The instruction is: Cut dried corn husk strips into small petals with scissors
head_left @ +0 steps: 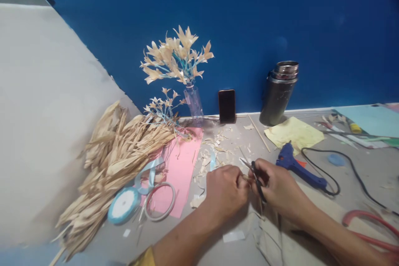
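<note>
Black-handled scissors (256, 176) are gripped in my right hand (279, 187), their thin blades pointing up and to the left. My left hand (227, 191) is closed beside them, pinching a small pale piece (246, 178) that looks like dried corn husk. The fingertips of both hands nearly meet at this piece, and the scissors lie right against it. Its exact shape is hidden by my fingers. Pale husk scraps (215, 149) are scattered on the table just beyond my left hand.
Dried corn husks (124, 149) lie heaped at left, near a ribbon spool (124, 205) and pink paper (182, 170). Husk flowers (177, 54) stand in a clear bottle (193, 104). A phone (227, 107), flask (278, 93), blue glue gun (299, 168) and red-handled pliers (370, 222) are around.
</note>
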{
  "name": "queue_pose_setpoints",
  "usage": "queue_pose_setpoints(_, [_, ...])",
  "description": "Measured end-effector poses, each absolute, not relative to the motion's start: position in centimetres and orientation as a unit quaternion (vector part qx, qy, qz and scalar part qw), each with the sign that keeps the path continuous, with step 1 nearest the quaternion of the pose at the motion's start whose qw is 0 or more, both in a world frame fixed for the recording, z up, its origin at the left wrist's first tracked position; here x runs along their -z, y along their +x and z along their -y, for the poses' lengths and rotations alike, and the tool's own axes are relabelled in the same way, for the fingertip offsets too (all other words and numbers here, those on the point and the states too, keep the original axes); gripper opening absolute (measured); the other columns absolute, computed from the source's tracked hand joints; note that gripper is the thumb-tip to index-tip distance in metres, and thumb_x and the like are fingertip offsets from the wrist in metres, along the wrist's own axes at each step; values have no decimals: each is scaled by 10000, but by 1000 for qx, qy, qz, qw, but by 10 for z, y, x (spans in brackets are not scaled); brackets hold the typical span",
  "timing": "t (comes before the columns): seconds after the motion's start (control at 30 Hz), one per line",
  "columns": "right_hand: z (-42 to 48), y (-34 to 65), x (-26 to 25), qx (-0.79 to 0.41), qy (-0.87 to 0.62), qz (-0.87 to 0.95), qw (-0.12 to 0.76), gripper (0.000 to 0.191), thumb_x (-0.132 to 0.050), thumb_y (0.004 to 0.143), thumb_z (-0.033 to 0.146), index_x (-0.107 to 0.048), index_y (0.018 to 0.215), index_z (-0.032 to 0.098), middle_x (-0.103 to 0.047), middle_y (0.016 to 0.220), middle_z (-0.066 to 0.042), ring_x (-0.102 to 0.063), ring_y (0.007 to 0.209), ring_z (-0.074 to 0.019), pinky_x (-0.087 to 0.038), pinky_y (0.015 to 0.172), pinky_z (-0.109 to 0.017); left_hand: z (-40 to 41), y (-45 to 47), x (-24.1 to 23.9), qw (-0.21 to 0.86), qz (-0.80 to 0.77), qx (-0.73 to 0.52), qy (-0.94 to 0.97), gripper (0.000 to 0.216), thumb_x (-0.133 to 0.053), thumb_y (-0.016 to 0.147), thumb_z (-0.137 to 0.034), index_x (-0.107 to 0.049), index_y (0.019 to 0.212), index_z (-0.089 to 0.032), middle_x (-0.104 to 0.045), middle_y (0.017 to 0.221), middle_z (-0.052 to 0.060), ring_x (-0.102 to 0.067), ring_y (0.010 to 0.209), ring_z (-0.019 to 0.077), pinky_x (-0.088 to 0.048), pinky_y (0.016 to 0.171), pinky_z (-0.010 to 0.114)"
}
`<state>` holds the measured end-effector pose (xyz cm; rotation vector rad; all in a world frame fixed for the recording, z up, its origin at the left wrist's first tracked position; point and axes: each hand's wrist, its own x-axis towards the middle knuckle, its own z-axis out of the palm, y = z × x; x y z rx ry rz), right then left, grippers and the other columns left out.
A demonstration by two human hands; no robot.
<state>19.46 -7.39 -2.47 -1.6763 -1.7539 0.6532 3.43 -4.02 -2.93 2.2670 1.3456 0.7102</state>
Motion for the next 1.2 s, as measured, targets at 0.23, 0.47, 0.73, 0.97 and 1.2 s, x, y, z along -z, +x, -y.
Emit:
queue_pose_setpoints(0.23, [72,197,20,-262,-628,666,305,15,-495,721,212,-488,718,225,-561,622,21,-488,581,-164,-338,550,-262,36,29,23,300,-406,-272,819,168,-535,718,-136,-687,734,-208,-684,730,25,-584,665,170,-400,647,286])
queue_pose_setpoints(0.47, [73,195,25,-262,-626,670,302,156,-508,715,229,-370,643,243,-461,553,56,-402,536,-137,-282,509,-250,44,35,33,209,-454,-230,835,185,-515,748,-166,-618,596,-196,-653,641,37,-548,596,169,-339,585,295])
queue_pose_setpoints(0.73, [71,204,23,-319,-631,621,339,54,-519,715,245,-471,701,224,-488,597,53,-433,566,-140,-305,521,-252,32,24,19,315,-438,-283,793,349,-541,718,-160,-693,1031,-187,-727,848,28,-611,693,165,-400,644,269])
queue_pose_setpoints(0.97, [73,201,22,-272,-629,665,297,86,-497,739,222,-442,673,231,-502,581,41,-452,557,-147,-312,517,-250,39,32,25,193,-471,-245,825,223,-487,783,-180,-559,571,-185,-615,602,45,-479,556,156,-268,564,312])
queue_pose_setpoints(1.2, [73,206,25,-6,-536,779,324,197,-479,636,38,-479,713,219,-591,679,-20,-504,630,-189,-350,607,-293,17,23,22,633,-477,-266,548,439,-434,852,-507,-637,689,-154,-583,559,48,-491,442,135,-292,435,244])
